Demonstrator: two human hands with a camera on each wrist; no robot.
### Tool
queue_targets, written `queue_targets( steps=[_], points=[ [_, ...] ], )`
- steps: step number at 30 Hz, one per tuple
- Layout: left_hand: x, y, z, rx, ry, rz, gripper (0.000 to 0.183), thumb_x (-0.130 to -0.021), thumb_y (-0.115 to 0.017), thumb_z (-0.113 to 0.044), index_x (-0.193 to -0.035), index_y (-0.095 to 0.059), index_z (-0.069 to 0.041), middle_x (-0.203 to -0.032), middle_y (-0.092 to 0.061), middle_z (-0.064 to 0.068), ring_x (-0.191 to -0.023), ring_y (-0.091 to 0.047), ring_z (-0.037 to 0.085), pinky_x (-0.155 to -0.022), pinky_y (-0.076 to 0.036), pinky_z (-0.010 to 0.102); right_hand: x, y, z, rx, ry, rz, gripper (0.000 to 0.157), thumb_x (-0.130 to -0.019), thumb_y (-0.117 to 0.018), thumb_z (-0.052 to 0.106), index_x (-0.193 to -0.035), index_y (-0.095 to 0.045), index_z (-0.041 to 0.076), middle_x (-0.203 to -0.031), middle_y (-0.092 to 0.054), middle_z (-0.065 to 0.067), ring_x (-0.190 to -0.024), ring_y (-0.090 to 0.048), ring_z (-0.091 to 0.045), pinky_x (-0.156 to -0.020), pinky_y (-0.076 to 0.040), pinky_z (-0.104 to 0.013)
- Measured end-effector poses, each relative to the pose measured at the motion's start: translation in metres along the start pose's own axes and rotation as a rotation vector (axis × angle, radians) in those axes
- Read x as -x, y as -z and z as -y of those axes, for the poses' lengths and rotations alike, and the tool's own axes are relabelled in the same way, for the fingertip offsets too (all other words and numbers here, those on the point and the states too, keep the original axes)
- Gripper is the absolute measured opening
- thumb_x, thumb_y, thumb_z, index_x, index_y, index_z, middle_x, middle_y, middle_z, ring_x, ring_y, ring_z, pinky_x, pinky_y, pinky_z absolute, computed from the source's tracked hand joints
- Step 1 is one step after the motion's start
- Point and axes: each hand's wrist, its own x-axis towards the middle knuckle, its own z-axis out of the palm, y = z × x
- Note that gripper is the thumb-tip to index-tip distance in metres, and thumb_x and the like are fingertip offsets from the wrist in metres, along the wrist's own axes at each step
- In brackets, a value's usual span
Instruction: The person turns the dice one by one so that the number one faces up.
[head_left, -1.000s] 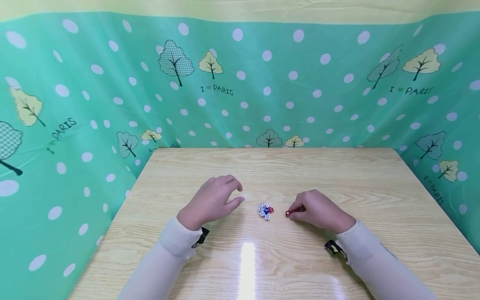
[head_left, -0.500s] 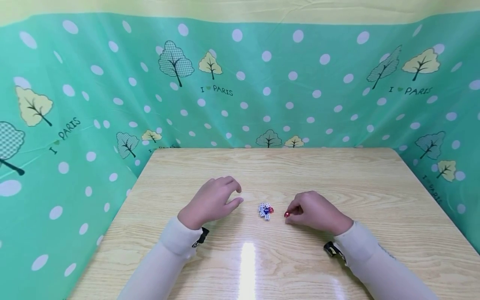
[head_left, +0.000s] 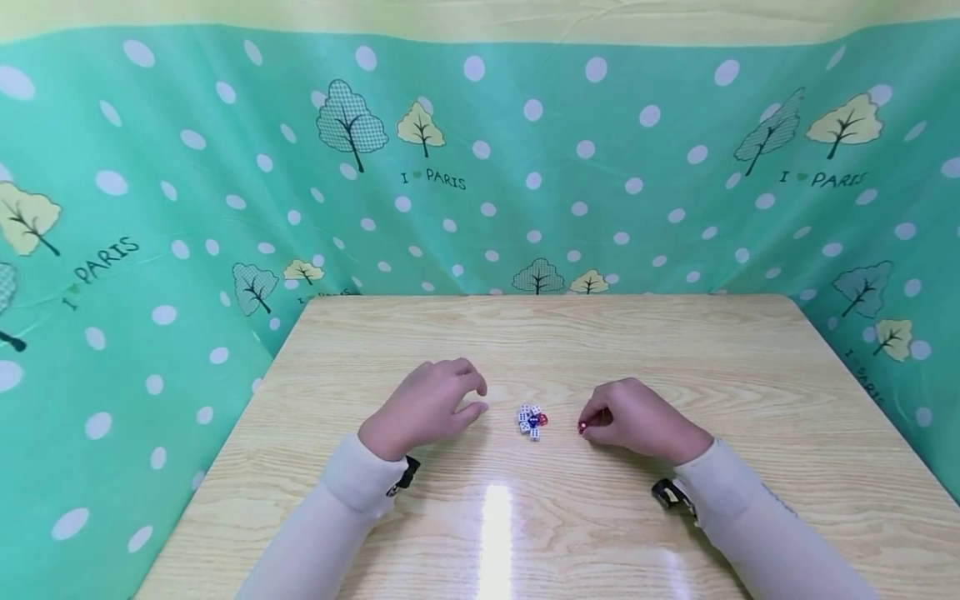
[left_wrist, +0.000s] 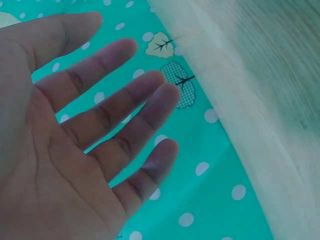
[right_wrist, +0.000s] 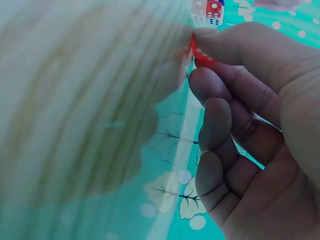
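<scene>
In the head view, my right hand (head_left: 637, 418) pinches a red die (head_left: 582, 427) between thumb and fingertips, low over the table. The right wrist view shows the same red die (right_wrist: 201, 53) partly covered by the thumb, its white pips visible. Just left of it, several white dice (head_left: 524, 414) sit bunched around a blue die (head_left: 534, 422), with another red die (head_left: 543, 420) at the bunch's right side. My left hand (head_left: 423, 408) holds nothing, its fingers loosely bent left of the bunch; its palm (left_wrist: 60, 175) shows bare in the left wrist view.
The dice lie on a light wood-grain table (head_left: 420, 533) with a bright strip of reflected light (head_left: 495, 533). A green polka-dot cloth (head_left: 480, 192) hangs behind the table and along both sides. Black straps (head_left: 667, 493) circle the wrists.
The red die in my right hand was turned and shifted slightly left, then back right. My left hand has dropped a little toward me. The bunched dice stay put.
</scene>
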Motion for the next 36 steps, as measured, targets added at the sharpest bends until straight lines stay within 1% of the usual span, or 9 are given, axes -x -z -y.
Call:
queue_targets(
  steps=[3, 8, 12, 19, 25, 29, 31, 33, 36],
  points=[
    [-0.001, -0.002, -0.002, 0.008, -0.008, 0.016, 0.026, -0.090, -0.060, -0.040, -0.107, -0.069, -0.022, -0.107, -0.063, -0.006, -0.093, -0.061, 0.012, -0.081, -0.047, 0.039, 0.000, 0.001, -0.003, -0.010, 0.017, 0.003, 0.008, -0.077, -0.078, 0.024, -0.082, -0.074, 0.029, -0.076, -0.062, 0.019, -0.069, -0.057, 0.002, -0.063, -0.049, -0.018],
    [-0.002, -0.007, -0.007, -0.002, -0.043, 0.007, 0.023, -0.086, -0.067, -0.034, -0.104, -0.070, -0.021, -0.101, -0.067, -0.004, -0.086, -0.062, 0.012, -0.077, -0.049, 0.039, 0.000, 0.003, -0.005, -0.030, 0.044, 0.006, 0.008, -0.077, -0.078, 0.023, -0.081, -0.074, 0.029, -0.076, -0.063, 0.018, -0.068, -0.058, 0.001, -0.062, -0.049, -0.018],
    [-0.004, -0.015, -0.013, -0.016, -0.068, 0.000, 0.020, -0.083, -0.069, -0.030, -0.100, -0.071, -0.021, -0.095, -0.066, -0.006, -0.080, -0.062, 0.010, -0.075, -0.050, 0.037, -0.001, 0.002, -0.006, -0.040, 0.055, 0.003, 0.009, -0.077, -0.078, 0.022, -0.080, -0.074, 0.030, -0.076, -0.064, 0.018, -0.068, -0.058, 0.001, -0.062, -0.049, -0.018],
    [-0.004, -0.026, -0.025, -0.008, -0.072, -0.025, 0.014, -0.082, -0.068, -0.028, -0.094, -0.071, -0.020, -0.088, -0.063, -0.009, -0.073, -0.059, 0.007, -0.068, -0.051, 0.029, 0.000, 0.002, -0.006, -0.026, 0.025, 0.006, 0.009, -0.077, -0.078, 0.024, -0.079, -0.074, 0.031, -0.075, -0.063, 0.020, -0.068, -0.057, 0.003, -0.061, -0.049, -0.018],
    [-0.009, -0.033, -0.037, -0.017, -0.110, -0.053, 0.011, -0.081, -0.069, -0.022, -0.092, -0.071, -0.020, -0.086, -0.063, -0.010, -0.070, -0.059, 0.007, -0.062, -0.050, 0.028, 0.001, 0.003, -0.004, -0.007, 0.001, 0.010, 0.009, -0.077, -0.078, 0.024, -0.078, -0.074, 0.031, -0.075, -0.063, 0.020, -0.067, -0.056, 0.004, -0.061, -0.048, -0.018],
    [-0.016, -0.037, -0.045, -0.042, -0.148, -0.055, 0.014, -0.079, -0.067, -0.014, -0.090, -0.071, -0.022, -0.081, -0.060, -0.011, -0.065, -0.053, 0.005, -0.057, -0.047, 0.024, 0.001, 0.004, -0.003, 0.000, -0.003, 0.013, 0.009, -0.076, -0.079, 0.024, -0.079, -0.074, 0.031, -0.075, -0.063, 0.020, -0.066, -0.055, 0.004, -0.061, -0.048, -0.018],
    [-0.020, -0.039, -0.050, -0.055, -0.164, -0.055, 0.012, -0.079, -0.066, -0.014, -0.087, -0.070, -0.022, -0.076, -0.057, -0.011, -0.061, -0.049, 0.005, -0.054, -0.043, 0.024, 0.001, 0.004, -0.003, 0.002, -0.001, 0.012, 0.009, -0.076, -0.079, 0.024, -0.079, -0.074, 0.031, -0.074, -0.063, 0.020, -0.066, -0.055, 0.004, -0.061, -0.048, -0.018],
    [-0.023, -0.040, -0.054, -0.067, -0.177, -0.055, 0.009, -0.079, -0.067, -0.015, -0.086, -0.069, -0.021, -0.073, -0.054, -0.011, -0.059, -0.046, 0.006, -0.052, -0.041, 0.023, 0.000, 0.004, -0.003, 0.007, 0.001, 0.010, 0.010, -0.076, -0.079, 0.023, -0.078, -0.074, 0.031, -0.074, -0.063, 0.020, -0.066, -0.055, 0.004, -0.061, -0.047, -0.018],
    [-0.026, -0.040, -0.059, -0.080, -0.187, -0.054, 0.008, -0.081, -0.069, -0.019, -0.089, -0.069, -0.021, -0.073, -0.053, -0.010, -0.059, -0.046, 0.007, -0.051, -0.040, 0.023, 0.000, 0.003, -0.004, 0.011, 0.004, 0.007, 0.010, -0.076, -0.079, 0.024, -0.078, -0.074, 0.031, -0.074, -0.063, 0.020, -0.066, -0.055, 0.005, -0.061, -0.047, -0.018]
  ],
)
